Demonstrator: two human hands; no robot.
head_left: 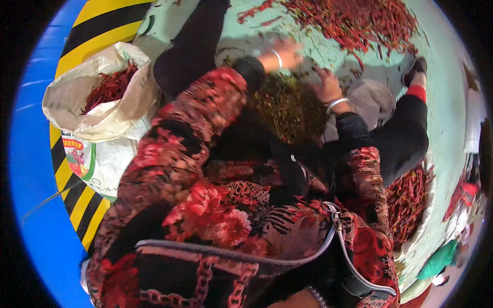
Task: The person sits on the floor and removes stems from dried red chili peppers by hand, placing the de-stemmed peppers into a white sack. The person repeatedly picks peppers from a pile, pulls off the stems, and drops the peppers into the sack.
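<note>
My left hand (285, 55), with a pale bangle at the wrist, reaches over the far edge of a heap of green-brown chili stems (290, 110) lying between my legs. Motion smears its fingers. At the heap's right side is my right hand (328, 87), also banded at the wrist; its fingers are blurred, and I cannot make out anything in them. Beyond both hands a large pile of dried red chilies (359, 23) spreads over the pale green floor (441, 102). Loose stems and bits lie between the pile and my hands.
An open white woven sack (102, 126) holding dried red chilies (110, 87) stands at my left, by yellow-and-black floor striping (97, 31). Greyish cloth (372, 100) lies by my right wrist. More chilies (411, 205) are beside my right hip, with a green bag (439, 261) behind.
</note>
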